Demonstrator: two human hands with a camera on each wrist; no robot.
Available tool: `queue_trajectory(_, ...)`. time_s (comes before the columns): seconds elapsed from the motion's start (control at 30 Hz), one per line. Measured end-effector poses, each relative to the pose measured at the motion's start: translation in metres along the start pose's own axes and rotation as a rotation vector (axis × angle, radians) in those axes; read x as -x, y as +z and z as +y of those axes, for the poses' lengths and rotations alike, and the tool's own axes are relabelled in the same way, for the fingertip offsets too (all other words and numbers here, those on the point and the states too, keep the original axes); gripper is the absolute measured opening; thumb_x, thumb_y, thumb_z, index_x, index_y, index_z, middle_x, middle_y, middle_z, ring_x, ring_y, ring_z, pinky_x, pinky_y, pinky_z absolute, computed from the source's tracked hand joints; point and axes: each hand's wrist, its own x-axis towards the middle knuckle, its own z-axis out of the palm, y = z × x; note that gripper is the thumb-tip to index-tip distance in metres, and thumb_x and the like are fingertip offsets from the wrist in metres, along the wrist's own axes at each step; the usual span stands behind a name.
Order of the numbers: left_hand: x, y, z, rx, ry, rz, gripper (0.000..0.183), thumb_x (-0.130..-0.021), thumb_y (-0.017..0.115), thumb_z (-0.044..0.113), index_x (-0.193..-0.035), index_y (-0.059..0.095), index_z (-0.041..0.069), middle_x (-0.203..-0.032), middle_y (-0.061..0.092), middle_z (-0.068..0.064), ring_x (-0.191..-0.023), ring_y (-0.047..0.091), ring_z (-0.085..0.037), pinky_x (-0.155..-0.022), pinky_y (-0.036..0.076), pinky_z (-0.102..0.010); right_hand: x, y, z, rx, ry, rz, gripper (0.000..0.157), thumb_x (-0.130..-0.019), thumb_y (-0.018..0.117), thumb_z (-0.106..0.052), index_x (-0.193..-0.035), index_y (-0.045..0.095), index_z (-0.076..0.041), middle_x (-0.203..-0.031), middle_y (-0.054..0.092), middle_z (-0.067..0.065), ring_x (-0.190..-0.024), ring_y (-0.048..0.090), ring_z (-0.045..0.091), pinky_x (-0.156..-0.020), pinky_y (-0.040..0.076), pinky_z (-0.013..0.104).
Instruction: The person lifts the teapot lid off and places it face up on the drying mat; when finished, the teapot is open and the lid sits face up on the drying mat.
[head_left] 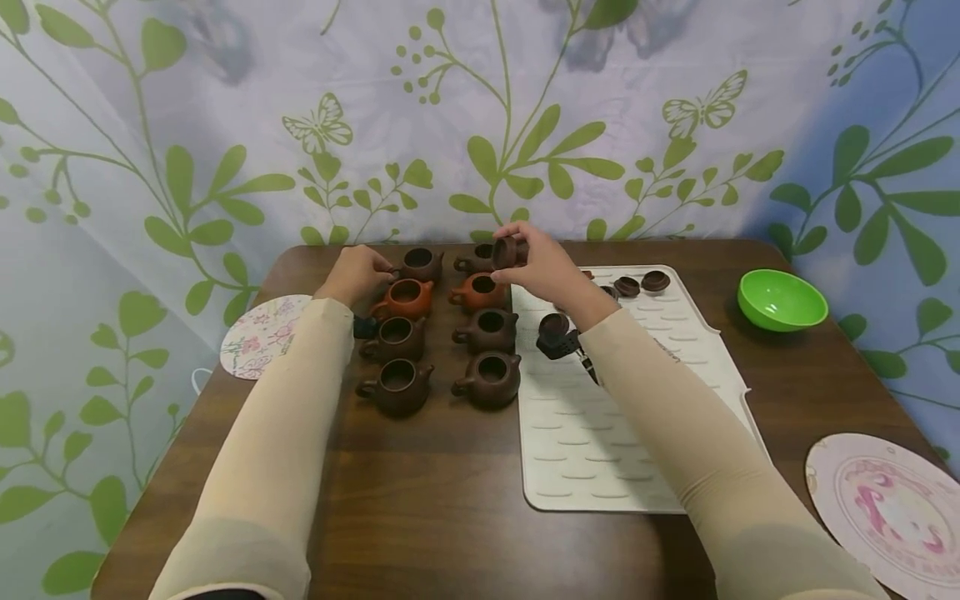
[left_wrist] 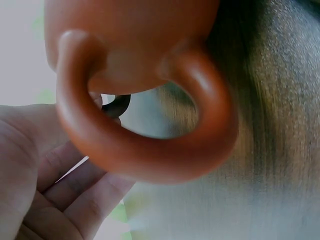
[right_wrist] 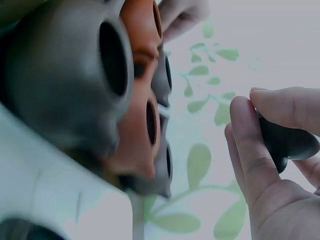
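Note:
My left hand pinches the handle of a dark brown teapot at the far end of the left row. In the left wrist view an orange teapot's handle fills the foreground, and part of the dark handle shows behind it at my fingertips. My right hand holds a small dark teapot lid above the far end of the right row. The right wrist view shows this lid between thumb and fingers. Under it, a dark teapot is partly hidden.
Two rows of lidless teapots stand on the wooden table, each with one orange pot. A white mat to the right bears several dark lids. Farther right are a green bowl and a round pink mat; another round mat lies left.

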Motion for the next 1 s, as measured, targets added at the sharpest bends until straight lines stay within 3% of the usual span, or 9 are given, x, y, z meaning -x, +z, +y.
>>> queue_trajectory(0.13,-0.001,0.002,-0.003,-0.002,0.005,0.001,0.021,-0.099,0.076,0.014,-0.114,0.081,0.000,-0.114,0.076,-0.017,-0.120,0.063,-0.040,-0.102,0.049,-0.052,0.017,-0.020,0.015,-0.036,0.048,0.047,0.058,-0.094,0.085,-0.018,-0.144,0.056,-0.016,-0.133,0.058,0.005,-0.119,0.058,0.024,-0.094,0.047,0.048)
queue_trajectory(0.33,-0.002,0.002,-0.003,0.010,0.003,-0.002,0.020,-0.099,0.076,0.013,-0.113,0.081,-0.001,-0.114,0.076,-0.018,-0.120,0.063,-0.042,-0.102,0.048,-0.053,0.045,-0.047,0.036,-0.148,0.096,0.134,0.057,-0.092,0.085,-0.009,-0.142,0.059,-0.008,-0.131,0.063,0.009,-0.115,0.062,0.025,-0.093,0.052,0.039)
queue_trajectory(0.5,-0.004,0.002,-0.003,0.032,-0.030,-0.009,0.021,-0.100,0.075,0.013,-0.114,0.081,-0.002,-0.115,0.075,-0.020,-0.121,0.062,-0.042,-0.102,0.048,-0.054,0.070,-0.068,0.053,-0.134,0.178,0.183,0.056,-0.092,0.085,-0.014,-0.142,0.061,-0.012,-0.135,0.061,0.009,-0.116,0.059,0.025,-0.097,0.049,0.044)
queue_trajectory(0.67,-0.002,0.001,-0.001,0.028,-0.058,-0.021,0.021,-0.101,0.075,0.013,-0.115,0.080,-0.001,-0.117,0.074,-0.020,-0.123,0.061,-0.043,-0.104,0.047,-0.055,0.087,-0.089,0.068,-0.130,0.302,0.197,0.062,-0.093,0.084,-0.014,-0.148,0.057,-0.013,-0.141,0.057,0.010,-0.121,0.054,0.025,-0.105,0.043,0.050)
queue_trajectory(0.87,-0.002,0.001,-0.001,0.026,-0.045,-0.029,0.023,-0.102,0.073,0.012,-0.119,0.078,-0.004,-0.118,0.074,-0.021,-0.121,0.062,-0.043,-0.100,0.049,-0.055,0.101,-0.102,0.090,-0.209,0.404,0.207,0.067,-0.093,0.080,-0.002,-0.152,0.050,-0.003,-0.141,0.055,0.017,-0.117,0.058,0.023,-0.108,0.043,0.046)
queue_trajectory(1.0,-0.003,0.001,-0.001,0.026,-0.040,-0.027,0.023,-0.102,0.072,0.011,-0.119,0.078,-0.004,-0.116,0.074,-0.021,-0.117,0.064,-0.042,-0.097,0.051,-0.055,0.107,-0.108,0.098,-0.117,0.444,0.179,0.067,-0.093,0.080,-0.005,-0.153,0.049,-0.001,-0.150,0.048,0.023,-0.128,0.051,0.032,-0.110,0.040,0.051)
